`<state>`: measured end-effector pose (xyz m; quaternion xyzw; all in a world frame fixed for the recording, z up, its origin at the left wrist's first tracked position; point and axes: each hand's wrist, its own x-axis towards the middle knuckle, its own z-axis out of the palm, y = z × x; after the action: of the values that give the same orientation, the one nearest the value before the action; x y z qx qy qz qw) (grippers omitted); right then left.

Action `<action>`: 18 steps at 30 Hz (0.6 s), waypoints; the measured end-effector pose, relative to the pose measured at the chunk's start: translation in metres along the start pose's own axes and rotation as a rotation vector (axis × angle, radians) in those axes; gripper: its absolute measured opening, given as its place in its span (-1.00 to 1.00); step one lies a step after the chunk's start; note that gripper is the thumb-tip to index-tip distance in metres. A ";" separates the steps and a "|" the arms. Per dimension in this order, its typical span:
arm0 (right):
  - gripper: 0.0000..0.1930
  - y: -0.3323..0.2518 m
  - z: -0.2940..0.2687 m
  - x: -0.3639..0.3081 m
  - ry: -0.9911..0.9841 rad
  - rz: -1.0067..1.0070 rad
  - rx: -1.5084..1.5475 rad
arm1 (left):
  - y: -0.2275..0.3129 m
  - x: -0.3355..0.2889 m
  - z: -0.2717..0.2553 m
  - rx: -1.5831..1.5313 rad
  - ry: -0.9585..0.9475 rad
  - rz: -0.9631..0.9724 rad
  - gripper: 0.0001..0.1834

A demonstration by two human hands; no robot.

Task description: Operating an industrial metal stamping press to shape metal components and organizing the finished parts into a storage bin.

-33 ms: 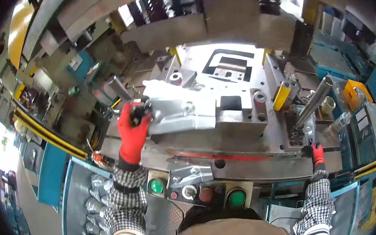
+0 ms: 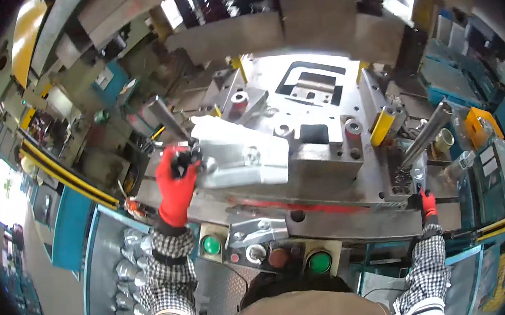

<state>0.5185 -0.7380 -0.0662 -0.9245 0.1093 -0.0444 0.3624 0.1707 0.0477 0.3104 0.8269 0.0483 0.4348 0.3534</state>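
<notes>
In the head view, the left hand [image 2: 176,183], in a red glove with dark fingertips, was curled closed on the left end of a smooth, silvery sheet-metal part [image 2: 234,153], angular with a raised round boss, which lay across the front left of the hard-edged steel die [image 2: 329,163], whether touching it I cannot tell. The right hand [image 2: 428,204], likewise gloved, was at a small metal fitting [image 2: 418,173] far right, too small to tell its grip. A blue-rimmed bin [image 2: 98,251] at lower left held heaped, shiny, rounded silvery pieces [image 2: 126,270], beside a black-and-white checked sleeve [image 2: 170,281].
</notes>
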 end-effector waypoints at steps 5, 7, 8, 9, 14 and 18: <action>-0.53 -0.008 0.028 0.028 -0.097 0.067 0.040 | -0.017 -0.143 -0.036 0.125 -0.141 -0.171 -0.70; -0.55 -0.006 0.031 0.036 -0.104 0.087 0.039 | -0.020 -0.190 -0.018 0.092 -0.233 -0.368 -0.66; -0.57 -0.006 0.027 0.040 -0.104 0.100 0.051 | -0.026 -0.206 -0.005 0.062 -0.247 -0.368 -0.65; -0.58 -0.007 0.018 0.045 -0.096 0.122 0.068 | -0.031 -0.223 0.010 0.029 -0.260 -0.366 -0.63; -0.64 -0.019 -0.044 0.045 -0.048 0.227 0.207 | -0.059 -0.242 0.061 0.177 -0.182 -0.280 -0.64; -0.62 -0.018 -0.071 -0.023 -0.133 -0.112 0.378 | -0.097 -0.267 0.057 0.472 0.009 -0.284 -0.55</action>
<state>0.4880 -0.7665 -0.0015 -0.8456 0.0231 -0.0229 0.5328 0.0708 -0.0139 0.0459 0.8693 0.2652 0.3615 0.2083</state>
